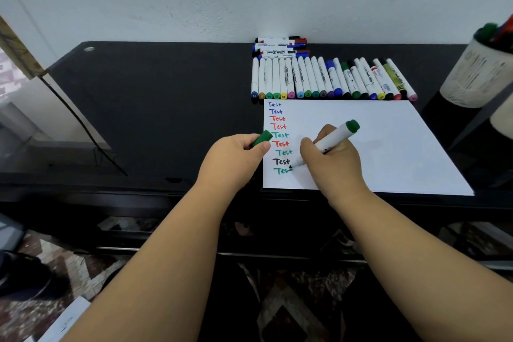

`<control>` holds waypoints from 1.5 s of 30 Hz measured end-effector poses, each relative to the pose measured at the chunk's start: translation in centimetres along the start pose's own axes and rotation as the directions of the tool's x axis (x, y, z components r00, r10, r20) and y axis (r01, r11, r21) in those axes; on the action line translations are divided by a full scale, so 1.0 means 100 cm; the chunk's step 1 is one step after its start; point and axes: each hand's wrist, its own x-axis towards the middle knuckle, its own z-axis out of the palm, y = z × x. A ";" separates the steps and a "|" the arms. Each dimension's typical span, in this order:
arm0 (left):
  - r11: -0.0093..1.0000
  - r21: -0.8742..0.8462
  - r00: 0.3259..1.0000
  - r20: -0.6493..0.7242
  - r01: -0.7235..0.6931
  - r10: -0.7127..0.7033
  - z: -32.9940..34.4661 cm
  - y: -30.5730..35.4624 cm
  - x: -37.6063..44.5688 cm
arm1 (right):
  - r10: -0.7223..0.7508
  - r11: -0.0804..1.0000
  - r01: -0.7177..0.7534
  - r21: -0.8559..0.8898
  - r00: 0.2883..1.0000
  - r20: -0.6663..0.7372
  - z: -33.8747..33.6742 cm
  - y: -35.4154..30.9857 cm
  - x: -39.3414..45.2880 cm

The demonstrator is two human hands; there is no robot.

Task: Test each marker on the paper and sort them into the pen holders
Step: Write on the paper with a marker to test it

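Head view looked down on a black worktop [166, 108] carrying a white sheet of paper [388, 153] with a column of the word "Test" written in blue, red, green and black. The right hand [330, 158] gripped a white-barrelled marker with a green end [334, 137], its tip touching the paper at the bottom of the column, where a green word stood unfinished as "Tes". The left hand [236, 158] rested just beside the paper's left edge, fingers curled round the green cap [262, 138] of that marker.

Beyond the paper's far edge lay a row of white-barrelled markers with coloured caps [330, 79], side by side, and behind them a few more whiteboard markers lying crosswise [280, 46] against the wall. At the right edge stood a pale mesh pen holder [474, 75] already holding several markers; part of a second pale holder showed below it, its contents out of sight.

By my reading, the testing step was in hand for this green marker, with most of the row not yet tried. The next move would call for finishing the last letter, lifting the tip, pressing the cap squarely back on, then carrying the marker over to a holder on the right.
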 end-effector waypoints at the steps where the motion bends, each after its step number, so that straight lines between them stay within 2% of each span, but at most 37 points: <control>1: 1.000 -0.002 1.000 0.000 0.002 -0.002 0.000 0.000 0.000 | 0.003 1.000 -0.003 -0.004 1.000 0.007 0.000 -0.001 0.000; 7: 1.000 -0.024 1.000 0.013 -0.018 0.019 0.000 -0.003 0.000 | 0.061 0.997 -0.061 0.057 0.998 -0.004 -0.001 0.000 0.003; 10: 0.997 -0.065 0.999 0.040 -0.035 0.037 -0.001 -0.005 -0.001 | 0.152 0.968 -0.142 0.208 0.988 -0.034 -0.006 0.000 0.009; 14: 0.996 -0.068 0.992 0.106 -0.065 0.072 -0.001 -0.004 -0.001 | 0.267 0.843 -0.232 0.485 0.964 -0.002 -0.021 -0.008 0.017; 17: 0.991 -0.099 0.981 0.163 -0.094 0.109 0.002 -0.002 -0.005 | 0.276 0.790 -0.254 0.558 0.960 0.047 -0.025 -0.012 0.018; 25: 0.981 -0.051 0.966 0.175 -0.186 0.192 0.005 0.003 -0.008 | 0.205 0.823 -0.262 0.503 0.965 0.166 -0.020 -0.015 0.011; 31: 0.973 -0.146 0.976 0.095 -0.179 0.194 0.005 0.005 -0.007 | 0.175 0.804 -0.305 0.510 0.942 0.287 -0.027 -0.020 0.012; 37: 0.969 -0.123 0.972 0.075 -0.213 0.223 0.009 0.011 -0.006 | 0.147 0.807 -0.320 0.496 0.923 0.356 -0.035 -0.018 0.019; 41: 0.959 -0.234 0.975 0.113 -0.160 0.191 0.010 0.013 -0.008 | 0.132 0.813 -0.325 0.483 0.911 0.390 -0.040 -0.014 0.023; 45: 0.957 -0.251 0.975 0.130 -0.146 0.183 0.013 0.017 -0.008 | 0.120 0.824 -0.335 0.458 0.892 0.436 -0.046 -0.011 0.025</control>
